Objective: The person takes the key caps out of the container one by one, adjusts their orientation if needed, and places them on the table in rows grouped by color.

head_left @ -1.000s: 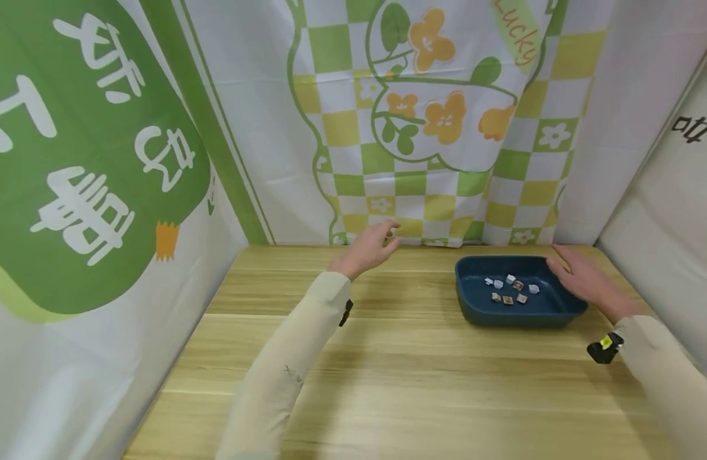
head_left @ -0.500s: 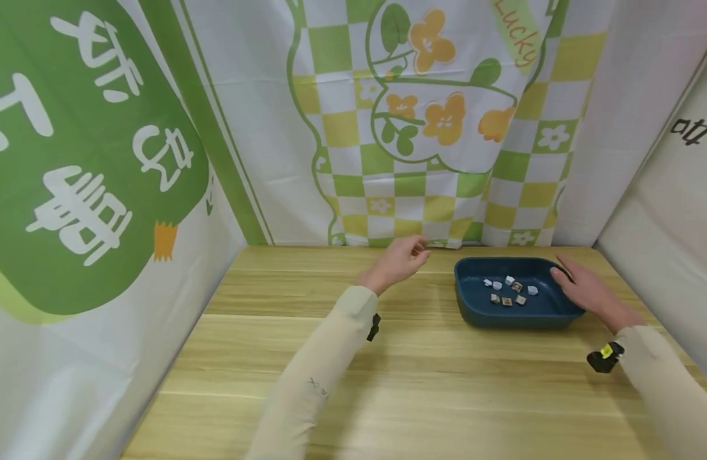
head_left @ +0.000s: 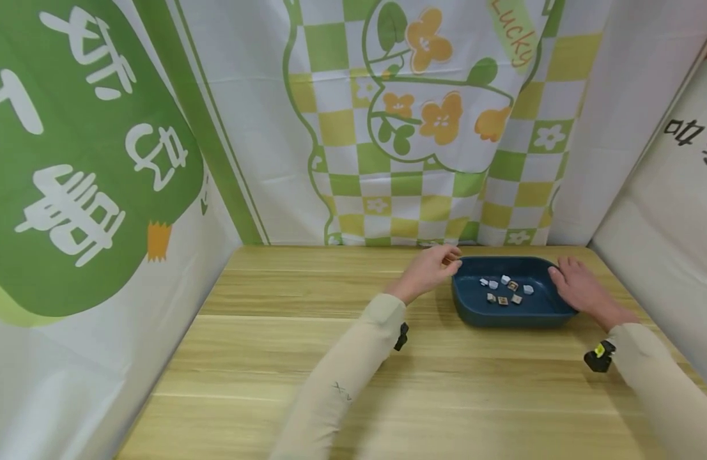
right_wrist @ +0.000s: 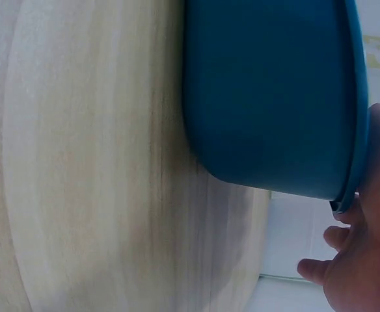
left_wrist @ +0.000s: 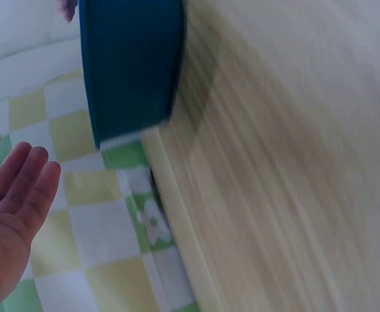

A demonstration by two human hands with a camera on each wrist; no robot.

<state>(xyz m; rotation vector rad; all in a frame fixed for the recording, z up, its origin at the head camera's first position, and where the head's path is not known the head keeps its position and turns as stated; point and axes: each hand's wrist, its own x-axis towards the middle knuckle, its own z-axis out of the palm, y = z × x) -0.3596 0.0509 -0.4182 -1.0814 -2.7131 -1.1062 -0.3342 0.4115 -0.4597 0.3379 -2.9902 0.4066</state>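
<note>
Head view: my right hand [head_left: 583, 289] grips the basin [head_left: 511, 319] at its right rim; my left hand [head_left: 426, 271], relaxed and empty beside its left end, should match evenly, steadying 8 blocks [head_left: 512, 285].

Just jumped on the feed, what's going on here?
A person's right hand grips the right end of a dark blue tub that stands on a wooden table. The left hand is beside the tub's left end, apparently not touching it. Small blocks, some white and some brownish, lie inside the tub.
</note>
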